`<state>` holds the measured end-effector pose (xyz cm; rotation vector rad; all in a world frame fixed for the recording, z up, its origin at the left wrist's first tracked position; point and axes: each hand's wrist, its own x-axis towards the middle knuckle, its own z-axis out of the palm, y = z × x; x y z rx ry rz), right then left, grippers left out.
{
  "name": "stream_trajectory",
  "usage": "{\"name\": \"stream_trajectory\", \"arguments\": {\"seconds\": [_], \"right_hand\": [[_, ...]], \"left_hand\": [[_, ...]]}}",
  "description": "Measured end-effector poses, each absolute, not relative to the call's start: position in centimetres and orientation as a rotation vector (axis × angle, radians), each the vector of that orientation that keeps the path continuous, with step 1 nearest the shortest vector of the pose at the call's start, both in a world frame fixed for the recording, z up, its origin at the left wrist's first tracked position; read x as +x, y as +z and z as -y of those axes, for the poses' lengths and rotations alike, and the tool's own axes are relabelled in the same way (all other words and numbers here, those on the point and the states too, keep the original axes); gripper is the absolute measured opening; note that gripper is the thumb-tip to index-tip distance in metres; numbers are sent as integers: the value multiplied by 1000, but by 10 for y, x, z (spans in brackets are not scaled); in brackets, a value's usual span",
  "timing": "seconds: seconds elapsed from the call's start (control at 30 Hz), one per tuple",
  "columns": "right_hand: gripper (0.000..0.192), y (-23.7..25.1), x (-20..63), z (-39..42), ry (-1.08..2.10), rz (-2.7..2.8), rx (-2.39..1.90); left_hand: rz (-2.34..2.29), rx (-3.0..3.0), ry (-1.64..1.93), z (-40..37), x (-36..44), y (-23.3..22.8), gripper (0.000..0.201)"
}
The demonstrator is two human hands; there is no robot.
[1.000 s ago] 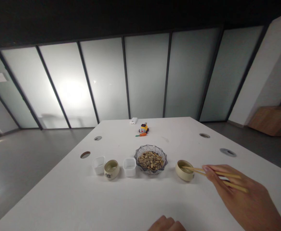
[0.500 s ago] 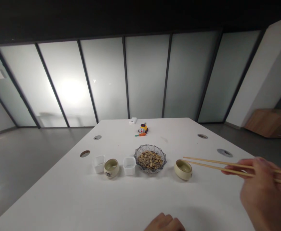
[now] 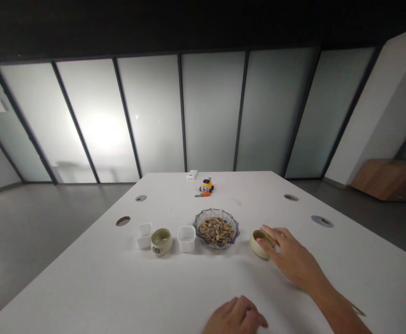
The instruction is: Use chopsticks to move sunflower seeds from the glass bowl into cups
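My right hand [image 3: 293,257] reaches over a small cream ceramic cup [image 3: 257,250], with thumb and fingers on its rim. Part of the cup and its inside are covered by the fingers. A thin wooden stick end, like a chopstick [image 3: 358,310], shows beside my right forearm; the rest is hidden. At the bottom edge, my left hand [image 3: 235,317] is loosely curled over the table, its thumb apart and nothing visible in it. Left of the cup stands a scalloped glass bowl [image 3: 203,239] holding striped sunflower seeds and paler seeds or nuts [image 3: 216,229].
Further left are a white plastic tub [image 3: 186,245], a second ceramic cup [image 3: 161,248] with dark lettering, and another white tub [image 3: 143,240]. Toward the table's [image 3: 119,287] far end lie a toy carrot [image 3: 204,195], a yellow toy vehicle [image 3: 207,185] and a white box-shaped device [image 3: 192,175].
My right hand was holding a pair of chopsticks at the right; it has moved left to the cup, chopsticks no longer in its fingers. My left hand has come slightly further into view, thumb showing.
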<state>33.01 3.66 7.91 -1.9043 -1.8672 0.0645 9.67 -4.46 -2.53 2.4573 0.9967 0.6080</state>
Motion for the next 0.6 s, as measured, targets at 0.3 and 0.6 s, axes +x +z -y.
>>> {"name": "stream_trajectory", "arguments": {"seconds": [0.3, 0.6], "right_hand": [[74, 65, 331, -43, 115, 1799, -2035], [50, 77, 326, -32, 308, 1927, -1849]], "left_hand": [[-1231, 1908, 883, 36, 66, 39, 44], [-1329, 1799, 872, 33, 64, 50, 45]]}}
